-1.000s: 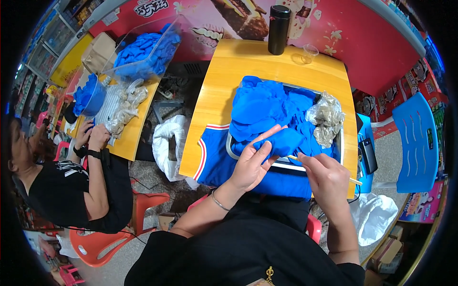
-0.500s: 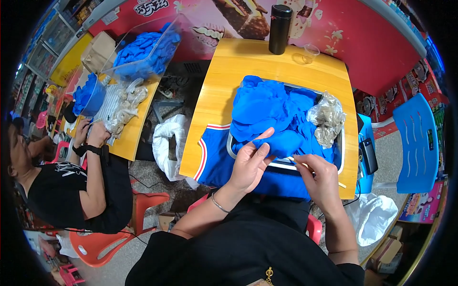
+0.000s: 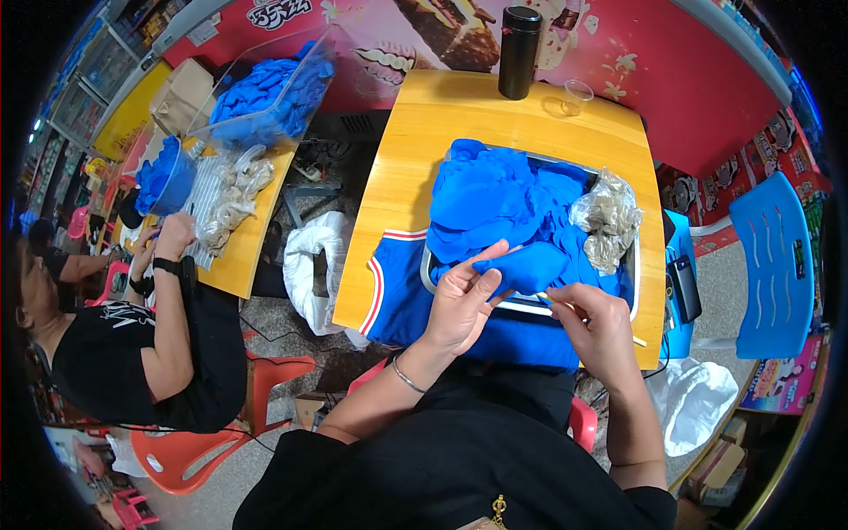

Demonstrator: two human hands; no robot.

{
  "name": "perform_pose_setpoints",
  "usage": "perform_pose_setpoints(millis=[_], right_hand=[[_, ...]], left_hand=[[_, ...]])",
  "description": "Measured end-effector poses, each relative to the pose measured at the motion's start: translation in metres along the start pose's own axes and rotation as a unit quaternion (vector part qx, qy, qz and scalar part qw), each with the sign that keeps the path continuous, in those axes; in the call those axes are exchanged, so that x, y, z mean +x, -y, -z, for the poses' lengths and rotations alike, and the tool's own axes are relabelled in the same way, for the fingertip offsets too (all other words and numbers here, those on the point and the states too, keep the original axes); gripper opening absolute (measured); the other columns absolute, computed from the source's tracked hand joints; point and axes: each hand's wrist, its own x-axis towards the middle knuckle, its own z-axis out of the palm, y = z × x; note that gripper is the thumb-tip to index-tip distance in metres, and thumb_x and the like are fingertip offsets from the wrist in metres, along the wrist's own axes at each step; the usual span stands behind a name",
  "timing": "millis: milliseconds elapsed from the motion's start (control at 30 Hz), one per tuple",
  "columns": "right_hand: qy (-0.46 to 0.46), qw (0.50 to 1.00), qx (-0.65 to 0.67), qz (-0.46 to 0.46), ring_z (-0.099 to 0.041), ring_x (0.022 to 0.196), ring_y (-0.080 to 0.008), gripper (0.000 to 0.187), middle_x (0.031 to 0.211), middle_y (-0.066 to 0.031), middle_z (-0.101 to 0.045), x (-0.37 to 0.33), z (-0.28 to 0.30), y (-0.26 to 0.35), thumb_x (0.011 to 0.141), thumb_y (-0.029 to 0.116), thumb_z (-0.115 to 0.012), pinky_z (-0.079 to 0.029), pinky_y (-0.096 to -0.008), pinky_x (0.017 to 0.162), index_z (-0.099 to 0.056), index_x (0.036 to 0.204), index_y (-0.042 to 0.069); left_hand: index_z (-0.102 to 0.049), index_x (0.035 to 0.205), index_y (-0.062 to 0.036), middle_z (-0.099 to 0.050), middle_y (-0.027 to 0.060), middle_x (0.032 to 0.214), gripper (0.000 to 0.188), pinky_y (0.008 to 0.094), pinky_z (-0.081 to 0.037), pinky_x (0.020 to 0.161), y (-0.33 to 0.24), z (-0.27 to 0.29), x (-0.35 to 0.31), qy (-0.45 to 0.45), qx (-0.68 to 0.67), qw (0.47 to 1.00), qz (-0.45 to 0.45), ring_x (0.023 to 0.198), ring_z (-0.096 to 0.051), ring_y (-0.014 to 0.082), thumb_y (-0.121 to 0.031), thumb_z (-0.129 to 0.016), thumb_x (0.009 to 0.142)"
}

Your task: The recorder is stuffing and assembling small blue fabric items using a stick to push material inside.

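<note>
Left hand (image 3: 461,309), palm turned up, grips one end of a blue piece (image 3: 533,268) between thumb and fingers, holding it over the near side of a tray (image 3: 634,302). Just beside the piece's lower edge, the right hand (image 3: 599,320) has its fingertips pinched around a thin stick (image 3: 639,341), whose pale end juts out past the hand (whether its tip touches the piece, I cannot tell).

Inside the tray lies a heap of similar blue pieces (image 3: 481,196), with a crumpled clear bag (image 3: 608,221) at its right. Blue cloth (image 3: 389,300) with a striped edge lies under the tray's near side, on the worktop (image 3: 503,115). At the far edge stands a black bottle (image 3: 519,55), a clear cup (image 3: 578,97) near it. Off to the left, another person (image 3: 115,353) sits at a second table (image 3: 234,269).
</note>
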Motion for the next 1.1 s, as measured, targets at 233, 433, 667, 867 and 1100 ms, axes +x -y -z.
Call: perform_pose_setpoints(millis=[233,433,667,867,1100], right_hand=[[-0.005,0.999,-0.043,0.019,-0.058,0.057,-0.0245,0.011,0.067,-0.0086,-0.060,0.001,0.003,0.001,0.079,0.008,-0.064,-0.044,-0.0330,0.051,-0.067,0.089,0.007],[-0.042,0.967,-0.232,0.100,-0.057,0.056,-0.0226,0.015,0.063,-0.0068,-0.055,0.000,0.019,0.017,0.075,0.007,-0.063,-0.044,-0.0340,0.050,-0.067,0.089,0.010],[0.008,0.972,-0.210,0.101,-0.057,0.057,-0.0233,0.014,0.062,-0.0073,-0.053,0.007,0.021,0.014,0.075,0.008,-0.062,-0.044,-0.0345,0.050,-0.067,0.088,0.011],[0.003,0.980,-0.173,0.099,-0.058,0.057,-0.0236,0.012,0.062,-0.0070,-0.053,0.009,0.011,0.008,0.076,0.009,-0.062,-0.044,-0.0350,0.049,-0.067,0.087,0.011],[-0.051,0.976,-0.192,0.089,-0.057,0.056,-0.0229,0.012,0.063,-0.0066,-0.054,0.008,-0.006,0.010,0.077,0.009,-0.064,-0.043,-0.0339,0.047,-0.066,0.088,0.011]], left_hand=[[-0.058,0.098,-0.0129,-0.059,0.0036,0.111,0.012,0.0382,-0.047,0.089,0.013,0.007,0.000,-0.028,-0.068,0.997,0.003,0.104,-0.056,0.0157,-0.017,-0.061,0.088],[-0.059,0.095,-0.0146,-0.063,0.0019,0.100,0.010,0.0384,-0.049,0.086,0.012,0.017,0.004,-0.074,-0.083,0.994,0.000,0.100,-0.058,0.0161,-0.020,-0.062,0.087],[-0.062,0.108,-0.0113,-0.061,0.0072,0.113,0.025,0.0367,-0.049,0.083,0.004,0.006,0.005,-0.058,0.013,0.998,-0.002,0.100,-0.059,0.0170,-0.028,-0.056,0.091],[-0.060,0.114,-0.0080,-0.060,0.0101,0.115,0.032,0.0364,-0.047,0.087,-0.002,0.006,0.006,-0.042,0.052,0.998,0.008,0.105,-0.057,0.0185,-0.031,-0.050,0.094],[-0.051,0.120,-0.0055,-0.055,0.0116,0.120,0.031,0.0351,-0.048,0.088,0.002,0.003,0.007,-0.053,-0.004,0.999,-0.012,0.105,-0.057,0.0176,-0.023,-0.051,0.094]])
